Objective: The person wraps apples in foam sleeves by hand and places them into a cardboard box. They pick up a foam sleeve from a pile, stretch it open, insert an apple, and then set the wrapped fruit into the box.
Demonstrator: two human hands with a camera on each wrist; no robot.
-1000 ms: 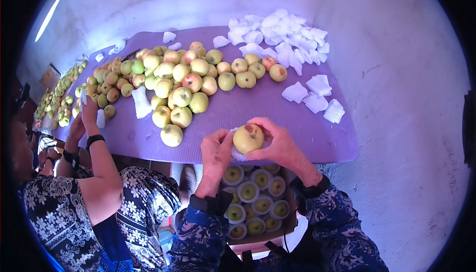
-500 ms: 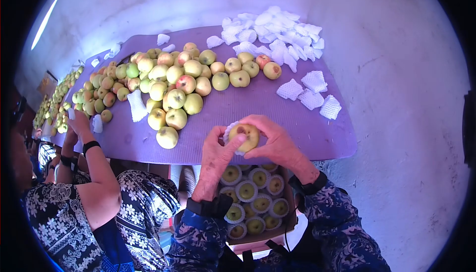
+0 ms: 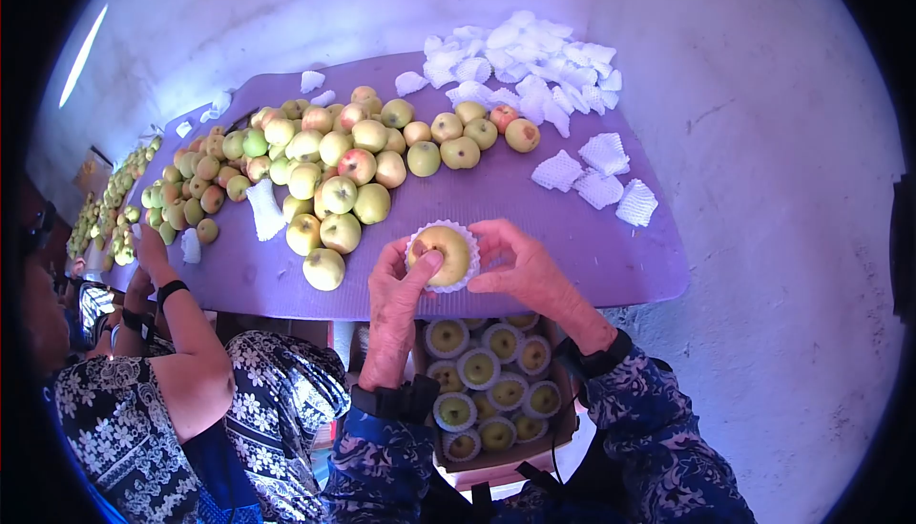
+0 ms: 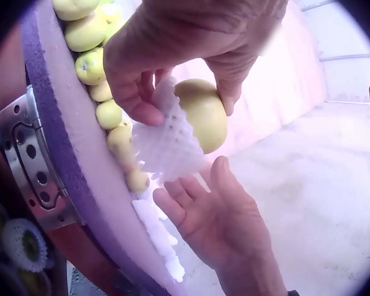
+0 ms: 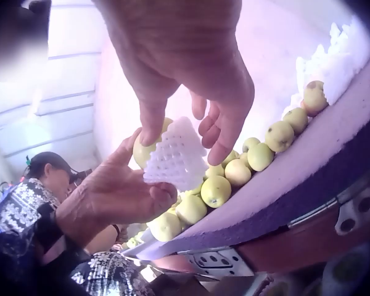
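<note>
A yellow-green apple [image 3: 448,249] with a brown blemish sits in a white foam net [image 4: 169,148], its upper part bare above the frilled rim. My left hand [image 3: 389,300] holds both, thumb over the apple by the blemish and fingers curled against the net. Close on the other side, my right hand [image 3: 527,274] has its fingers spread and partly bent around the net's edge, gripping nothing. In the left wrist view the right palm [image 4: 231,228] shows open below the net. Both hands are over the table's near edge, above a box [image 3: 456,476] of netted apples.
Loose apples [image 3: 339,195] cover the left and middle of the purple-matted table [image 3: 630,271]. A heap of foam nets [image 3: 525,56] lies at the back right, with several more nets [image 3: 603,188] nearer. Another person [image 3: 191,371] works at the left. A wall [image 3: 763,238] stands at the right.
The apple has gone from the right hand's grip into the foam net in the left hand. The right hand has let go and drawn slightly right; the apple has shifted left.
</note>
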